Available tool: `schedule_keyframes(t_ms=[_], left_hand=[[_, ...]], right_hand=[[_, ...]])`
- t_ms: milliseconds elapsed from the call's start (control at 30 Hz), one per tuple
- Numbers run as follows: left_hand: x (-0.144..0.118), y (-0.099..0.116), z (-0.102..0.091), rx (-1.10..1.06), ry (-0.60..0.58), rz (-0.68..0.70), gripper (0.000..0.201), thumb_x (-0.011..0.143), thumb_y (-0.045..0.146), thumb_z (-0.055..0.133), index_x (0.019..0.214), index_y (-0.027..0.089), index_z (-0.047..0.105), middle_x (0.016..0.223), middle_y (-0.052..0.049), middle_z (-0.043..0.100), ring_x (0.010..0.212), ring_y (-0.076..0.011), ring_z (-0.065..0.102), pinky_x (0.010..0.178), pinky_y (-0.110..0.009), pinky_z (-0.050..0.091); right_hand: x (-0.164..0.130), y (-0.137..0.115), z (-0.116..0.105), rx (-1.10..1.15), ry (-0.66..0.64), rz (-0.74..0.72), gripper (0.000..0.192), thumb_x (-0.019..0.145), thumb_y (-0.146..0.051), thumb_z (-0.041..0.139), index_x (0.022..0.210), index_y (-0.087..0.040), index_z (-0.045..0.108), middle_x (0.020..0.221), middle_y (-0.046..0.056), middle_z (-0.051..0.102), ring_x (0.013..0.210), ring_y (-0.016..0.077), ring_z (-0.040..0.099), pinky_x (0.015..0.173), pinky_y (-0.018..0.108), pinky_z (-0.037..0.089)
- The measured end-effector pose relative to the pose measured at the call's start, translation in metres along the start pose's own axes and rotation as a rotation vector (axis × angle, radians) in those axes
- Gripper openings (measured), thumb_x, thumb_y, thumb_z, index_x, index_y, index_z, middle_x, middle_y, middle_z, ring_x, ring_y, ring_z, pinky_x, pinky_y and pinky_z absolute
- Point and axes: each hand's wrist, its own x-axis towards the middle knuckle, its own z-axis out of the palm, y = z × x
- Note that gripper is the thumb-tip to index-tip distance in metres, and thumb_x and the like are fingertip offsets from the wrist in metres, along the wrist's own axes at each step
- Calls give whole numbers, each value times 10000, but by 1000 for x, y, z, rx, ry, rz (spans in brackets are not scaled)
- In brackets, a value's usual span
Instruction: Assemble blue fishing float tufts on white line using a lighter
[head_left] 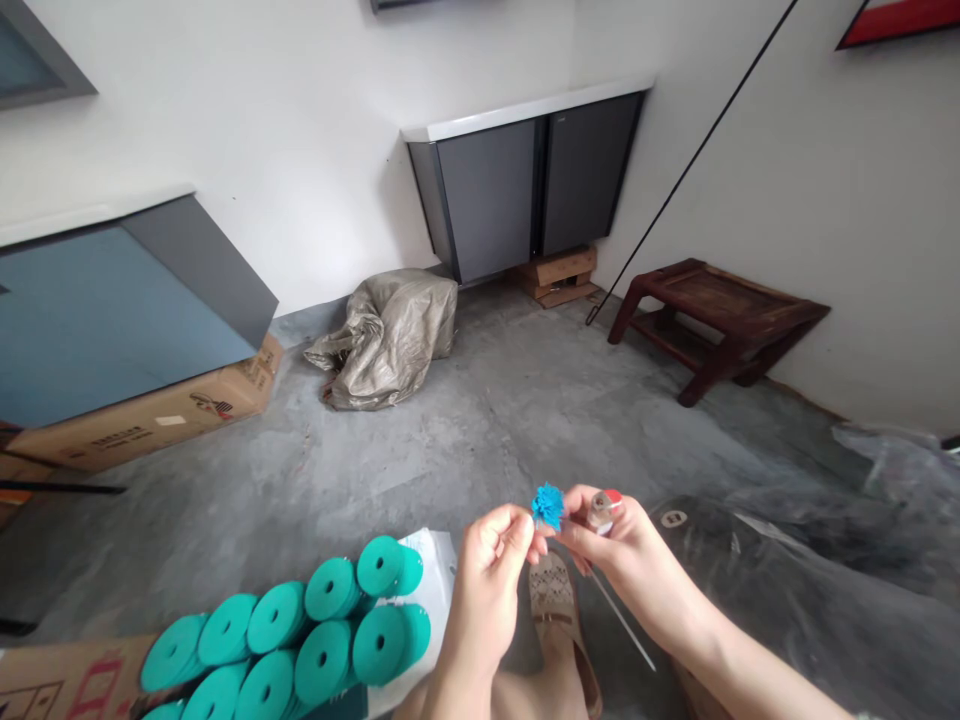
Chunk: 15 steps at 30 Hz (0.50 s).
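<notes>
Between my two hands is a small bright blue flower-like tuft [547,506] with a frilly head. The thumb and fingers of my left hand [491,560] pinch its lower left side. My right hand [611,535] is closed, its fingertips at the right side of the tuft. In that same hand sits a clear piece with a red end [606,506], perhaps a small bottle or a tool handle. A thin pale rod [624,620] sticks out below the right hand; whether it joins the clear piece is hidden.
Teal rolls [322,658] stand in rows at lower left, beside a printed carton [75,685]. Clear plastic sheeting [810,570] lies at right. Farther off are a crumpled sack [397,340], a wooden stool [720,300] and a grey cabinet [491,195]. A foot in a sandal [551,590] is below the hands.
</notes>
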Motion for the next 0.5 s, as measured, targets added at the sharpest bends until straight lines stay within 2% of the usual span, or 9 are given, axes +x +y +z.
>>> schedule_keyframes(t_ms=[100, 267, 367, 500], left_hand=[[0, 0, -1, 63, 58, 39, 285, 823, 391, 528, 641, 172, 540, 600, 1, 506, 601, -131, 472, 585, -222, 368], [0, 0, -1, 113, 129, 50, 158, 773, 324, 604, 808, 170, 605, 759, -46, 622, 738, -174, 571, 679, -245, 425], [0, 1, 0, 197, 189, 68, 119, 733, 281, 641, 776, 170, 642, 730, -50, 652, 711, -188, 588, 681, -266, 443], [-2, 3, 3, 276, 313, 130, 67, 664, 206, 675, 729, 197, 689, 698, -41, 680, 658, -195, 590, 661, -281, 439]], right_hand=[[0, 2, -1, -56, 59, 0, 310, 652, -377, 666, 541, -178, 457, 441, -68, 346, 448, 73, 264, 458, 227, 221], [-1, 6, -1, -162, 73, -48, 302, 698, -327, 601, 533, -190, 388, 459, -76, 287, 462, 70, 215, 453, 224, 194], [-5, 5, -2, -343, 72, -102, 235, 714, -241, 553, 547, -186, 398, 493, -65, 293, 489, 79, 226, 465, 220, 208], [-10, 1, -2, -572, 59, -196, 166, 656, -132, 530, 552, -186, 412, 496, -58, 336, 475, 82, 265, 457, 214, 221]])
